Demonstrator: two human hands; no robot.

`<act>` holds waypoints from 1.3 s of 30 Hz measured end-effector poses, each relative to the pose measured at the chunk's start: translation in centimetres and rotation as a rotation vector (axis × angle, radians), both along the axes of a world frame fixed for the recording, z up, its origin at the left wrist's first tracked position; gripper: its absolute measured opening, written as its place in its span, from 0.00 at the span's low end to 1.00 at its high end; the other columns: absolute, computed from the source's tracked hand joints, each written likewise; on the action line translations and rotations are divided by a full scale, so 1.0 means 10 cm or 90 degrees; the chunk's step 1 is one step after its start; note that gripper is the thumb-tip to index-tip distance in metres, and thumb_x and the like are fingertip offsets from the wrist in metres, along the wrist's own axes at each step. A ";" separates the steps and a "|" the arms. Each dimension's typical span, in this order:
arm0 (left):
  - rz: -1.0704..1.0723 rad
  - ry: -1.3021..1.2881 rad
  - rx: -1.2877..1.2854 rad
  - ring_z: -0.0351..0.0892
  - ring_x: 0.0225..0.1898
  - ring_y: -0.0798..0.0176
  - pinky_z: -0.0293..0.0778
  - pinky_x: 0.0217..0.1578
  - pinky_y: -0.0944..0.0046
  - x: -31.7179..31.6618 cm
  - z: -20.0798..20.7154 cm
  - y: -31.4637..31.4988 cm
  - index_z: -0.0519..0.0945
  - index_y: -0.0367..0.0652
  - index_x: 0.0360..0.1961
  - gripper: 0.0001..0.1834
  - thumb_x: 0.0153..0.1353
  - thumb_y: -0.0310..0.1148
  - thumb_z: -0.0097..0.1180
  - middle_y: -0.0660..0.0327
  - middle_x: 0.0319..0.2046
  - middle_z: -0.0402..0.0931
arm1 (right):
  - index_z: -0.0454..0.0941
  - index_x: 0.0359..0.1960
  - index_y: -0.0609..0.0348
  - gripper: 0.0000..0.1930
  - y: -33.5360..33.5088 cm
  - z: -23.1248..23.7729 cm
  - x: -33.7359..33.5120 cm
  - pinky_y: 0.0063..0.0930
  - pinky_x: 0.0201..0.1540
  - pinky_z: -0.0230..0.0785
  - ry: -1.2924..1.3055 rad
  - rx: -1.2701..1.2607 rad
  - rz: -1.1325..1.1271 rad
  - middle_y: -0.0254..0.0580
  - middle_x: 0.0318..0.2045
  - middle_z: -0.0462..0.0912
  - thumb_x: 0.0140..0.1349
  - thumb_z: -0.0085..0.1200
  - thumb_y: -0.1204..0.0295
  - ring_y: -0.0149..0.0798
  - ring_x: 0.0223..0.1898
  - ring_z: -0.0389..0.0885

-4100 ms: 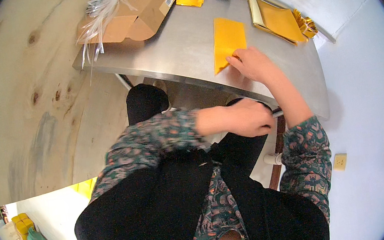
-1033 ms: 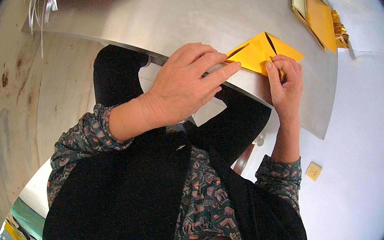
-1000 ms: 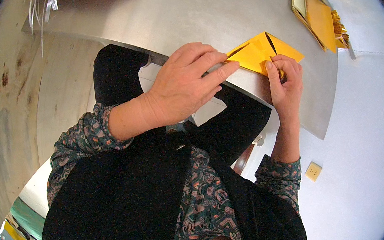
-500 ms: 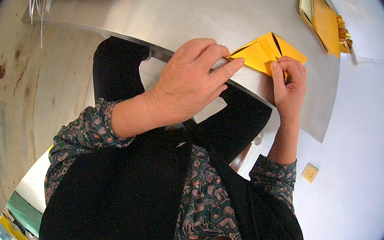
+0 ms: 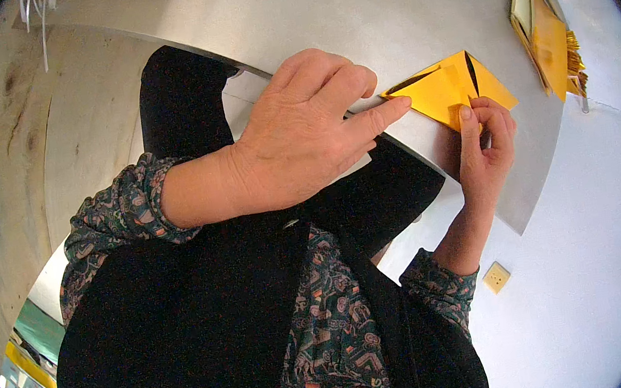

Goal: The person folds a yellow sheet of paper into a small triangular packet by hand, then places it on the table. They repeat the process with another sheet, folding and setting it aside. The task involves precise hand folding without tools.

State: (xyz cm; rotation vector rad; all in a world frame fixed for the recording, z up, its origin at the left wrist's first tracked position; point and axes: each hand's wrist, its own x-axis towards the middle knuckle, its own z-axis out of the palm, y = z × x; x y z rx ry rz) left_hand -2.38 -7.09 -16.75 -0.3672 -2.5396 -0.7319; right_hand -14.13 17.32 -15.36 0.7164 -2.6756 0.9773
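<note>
A folded piece of yellow paper point(image 5: 443, 88) with pointed corners and gaping dark folds sits over the near edge of the metal table. My right hand point(image 5: 486, 141) pinches its lower right part between thumb and curled fingers. My left hand point(image 5: 310, 128) reaches across from the left, back upward. Its index finger is stretched out, with the tip at the paper's left point, while the other fingers bend loosely. The left thumb is mostly hidden beneath the hand.
On the grey metal table point(image 5: 242, 16), a stack of yellow paper point(image 5: 546, 41) lies at the far right by the white wall. White strips point(image 5: 42, 25) hang at the far left, above a stained wooden surface point(image 5: 13, 168). A socket point(image 5: 496, 277) is on the wall.
The paper and my right hand appear slightly farther right as the whole view shifts. My left index finger has straightened along the paper's left point, and the paper's folds gape a little wider.
</note>
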 end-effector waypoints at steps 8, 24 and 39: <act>0.001 0.011 0.006 0.70 0.46 0.58 0.66 0.47 0.57 -0.10 -0.06 -0.01 0.86 0.59 0.55 0.31 0.43 0.36 0.72 0.68 0.42 0.72 | 0.79 0.29 0.61 0.06 0.02 0.00 -0.04 0.36 0.56 0.68 -0.019 0.017 -0.021 0.46 0.41 0.85 0.63 0.64 0.75 0.42 0.49 0.78; 0.005 -0.033 -0.006 0.69 0.47 0.58 0.65 0.49 0.55 -0.05 -0.01 -0.01 0.85 0.60 0.57 0.34 0.41 0.38 0.73 0.67 0.43 0.70 | 0.80 0.29 0.61 0.06 -0.02 0.04 0.01 0.34 0.55 0.68 -0.021 0.029 -0.030 0.44 0.40 0.85 0.62 0.65 0.76 0.41 0.48 0.78; -0.035 -0.117 -0.018 0.69 0.45 0.58 0.65 0.46 0.57 -0.09 0.20 -0.07 0.85 0.54 0.57 0.31 0.46 0.35 0.71 0.67 0.40 0.70 | 0.80 0.29 0.59 0.07 -0.04 0.07 -0.01 0.34 0.51 0.68 -0.011 0.028 -0.024 0.41 0.39 0.84 0.58 0.67 0.76 0.42 0.45 0.77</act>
